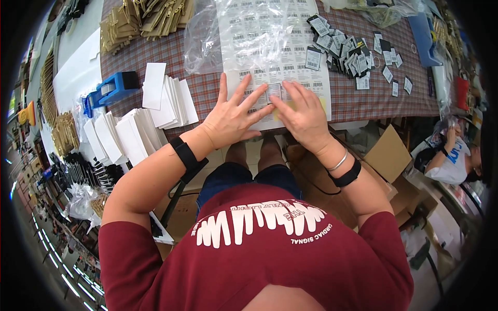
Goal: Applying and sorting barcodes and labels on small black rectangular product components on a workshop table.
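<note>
A maroon shirt [332,254] fills the bottom of the frame. At upper left sit a blue tape dispenser [122,82] and white cards [170,103]. At upper centre, the left hand [228,116] spreads its grip over a label sheet [306,74] bearing a small tag [274,90]; the right hand [307,118] touches that tag; whether its grip pinches, one cannot tell. Loose tags [350,56] heap at upper right.

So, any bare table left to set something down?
Best: plaid cloth right of the label sheet, between loose tags and the near edge. Smaller: between gold-zipper bundles, clear bag and white cards. Crowded: left, around cards and blue tape dispenser.
</note>
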